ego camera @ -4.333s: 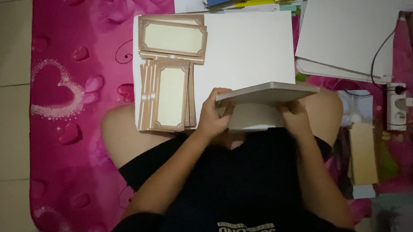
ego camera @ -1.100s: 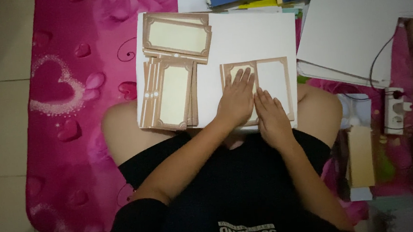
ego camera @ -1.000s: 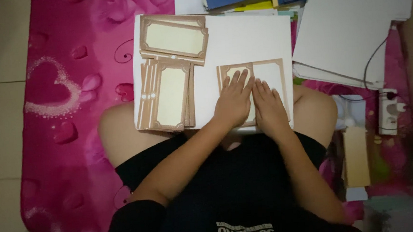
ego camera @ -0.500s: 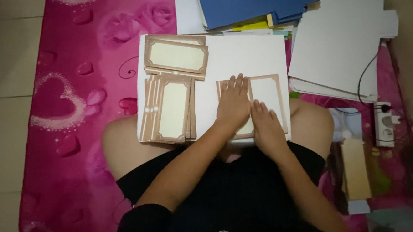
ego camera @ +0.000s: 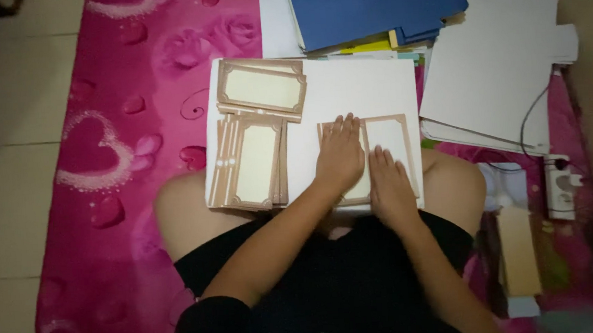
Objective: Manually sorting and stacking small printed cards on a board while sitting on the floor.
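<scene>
A white board point(ego camera: 347, 95) rests across my lap. On its right part lies a brown-bordered cream card point(ego camera: 392, 140). My left hand point(ego camera: 340, 155) lies flat on the card's left half, fingers together. My right hand point(ego camera: 391, 193) presses flat on the card's lower middle. To the left, a stack of the same bordered cards point(ego camera: 249, 162) stands upright in portrait, and another stack point(ego camera: 261, 88) lies sideways at the board's top left. Neither hand grips anything.
I sit on a pink heart-patterned mat point(ego camera: 129, 129). Blue folders point(ego camera: 376, 7) lie beyond the board, a pile of white sheets point(ego camera: 496, 72) to the right. A power strip point(ego camera: 558, 188) with a black cable and a tan box point(ego camera: 519, 249) sit at right. Tiled floor point(ego camera: 10, 191) is left.
Earlier both hands held a card up off the board; it now lies flat under both palms. The view has shifted, showing more of the blue folders.
</scene>
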